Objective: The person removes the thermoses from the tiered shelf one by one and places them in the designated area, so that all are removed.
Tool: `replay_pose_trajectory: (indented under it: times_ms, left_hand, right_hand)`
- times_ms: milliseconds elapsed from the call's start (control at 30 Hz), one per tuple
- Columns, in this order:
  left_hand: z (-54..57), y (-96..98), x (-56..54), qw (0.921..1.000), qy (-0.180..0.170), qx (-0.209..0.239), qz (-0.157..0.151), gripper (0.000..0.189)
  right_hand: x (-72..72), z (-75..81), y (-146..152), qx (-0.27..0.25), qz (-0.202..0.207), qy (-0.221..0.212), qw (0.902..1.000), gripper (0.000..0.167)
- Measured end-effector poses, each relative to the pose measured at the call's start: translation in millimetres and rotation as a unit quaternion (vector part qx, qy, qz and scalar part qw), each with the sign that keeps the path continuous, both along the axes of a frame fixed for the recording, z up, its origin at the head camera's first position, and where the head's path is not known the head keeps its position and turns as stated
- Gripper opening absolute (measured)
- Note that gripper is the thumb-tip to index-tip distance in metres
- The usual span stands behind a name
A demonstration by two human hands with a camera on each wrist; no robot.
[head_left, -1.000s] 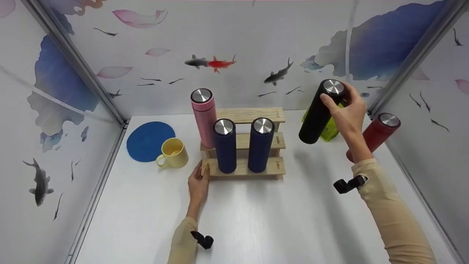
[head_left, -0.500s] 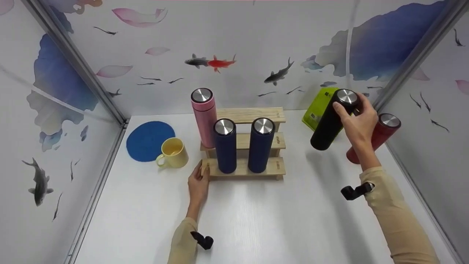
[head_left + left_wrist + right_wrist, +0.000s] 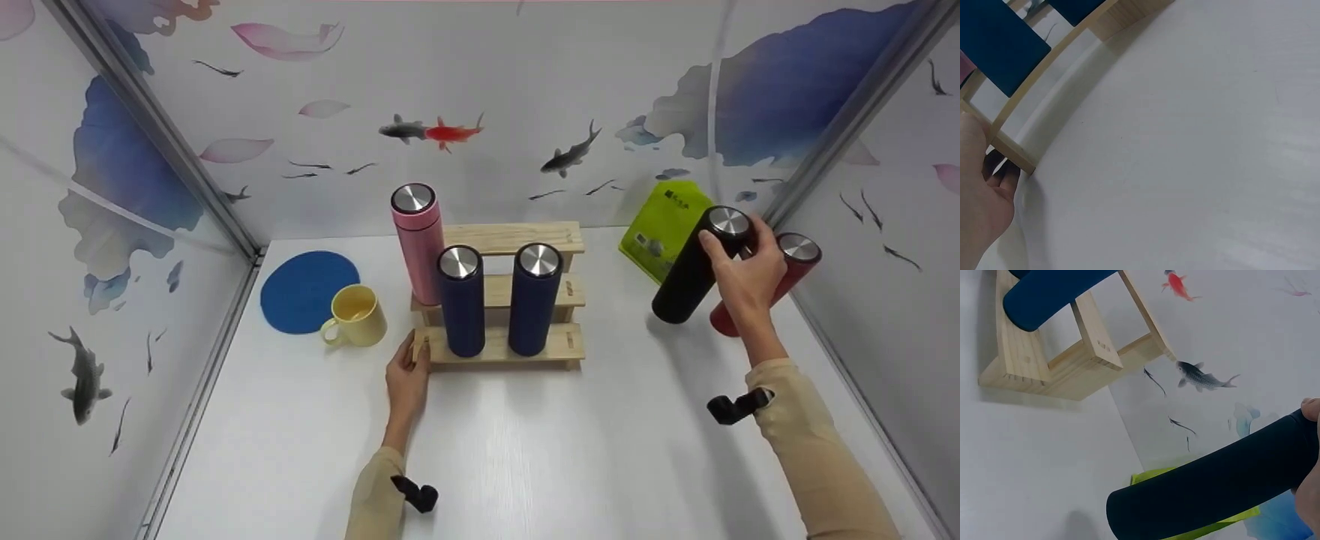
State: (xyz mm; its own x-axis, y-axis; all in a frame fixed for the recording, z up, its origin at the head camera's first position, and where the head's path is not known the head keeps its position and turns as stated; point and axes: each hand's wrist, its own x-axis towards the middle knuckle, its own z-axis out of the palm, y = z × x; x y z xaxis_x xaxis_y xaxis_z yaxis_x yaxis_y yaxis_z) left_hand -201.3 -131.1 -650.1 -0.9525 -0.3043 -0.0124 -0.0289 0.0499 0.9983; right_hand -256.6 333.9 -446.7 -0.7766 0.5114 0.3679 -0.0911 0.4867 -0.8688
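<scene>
My right hand (image 3: 752,279) grips a black thermos bottle (image 3: 694,270) around its upper part, thumb on the near side. The bottle's base hangs close over the white table, beside a red thermos (image 3: 787,274) that my hand partly covers. With thumb and fingers, my left hand (image 3: 407,381) holds the left end of the lowest step of a wooden three-step rack (image 3: 495,341). Two dark blue thermoses (image 3: 463,304) stand upright on that lowest step. On the middle step's left end stands a pink thermos (image 3: 420,247). The right wrist view shows the black bottle tilted across the frame.
A bright green packet (image 3: 664,225) leans at the back wall behind the black bottle. Left of the rack are a yellow mug (image 3: 358,319) and a round blue mat (image 3: 304,289). Printed wall panels (image 3: 480,75) enclose the table (image 3: 510,442) at the back and sides.
My right hand has carried the black thermos rightward, toward me and downward, closer to the red thermos. The green packet has come into fuller view. My left hand stays on the rack.
</scene>
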Motion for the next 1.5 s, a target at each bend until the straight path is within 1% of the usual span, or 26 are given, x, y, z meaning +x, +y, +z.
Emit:
replay_pose_trajectory:
  times_ms: [167,233,400,633,733,833,1000,1300,1500]
  left_hand:
    - [0.0,1.3,1.3,0.9999,-0.006,0.001,0.012,0.051]
    - [0.1,1.5,1.1,0.9999,-0.009,0.002,0.012,0.051]
    - [1.0,1.8,0.4,0.9999,-0.007,0.003,0.009,0.052]
    - [0.4,1.3,1.0,0.9999,-0.011,0.006,0.004,0.055]
    - [1.0,0.9,1.3,0.9997,-0.011,0.023,-0.001,0.055]
    - [4.4,0.3,2.0,0.9994,-0.014,0.032,-0.008,0.055]
    - [8.4,0.5,1.2,0.9995,-0.016,0.025,-0.009,0.054]
    - [0.5,2.8,0.1,0.9999,-0.013,0.005,0.006,0.052]
    - [0.0,2.1,0.5,0.9999,-0.013,0.004,0.009,0.052]
  right_hand:
    - [0.5,-10.3,5,-0.004,-0.009,-0.01,0.9999,0.064]
    - [0.5,-14.0,6,-0.008,-0.017,-0.013,0.9997,0.063]
    - [0.8,-22.1,11,-0.018,-0.031,-0.011,0.9993,0.059]
    - [3.9,-33.8,16,-0.022,-0.031,-0.024,0.999,0.064]
    - [5.0,-38.6,18,-0.023,-0.035,-0.026,0.9988,0.065]
    - [6.1,-42.7,19,-0.03,-0.037,-0.029,0.9984,0.066]
    - [6.9,-46.5,21,-0.044,-0.039,-0.042,0.9974,0.07]
    - [7.6,-49.0,20,-0.049,-0.04,-0.044,0.997,0.07]
    - [8.2,-49.8,20,-0.056,-0.031,-0.048,0.9968,0.071]
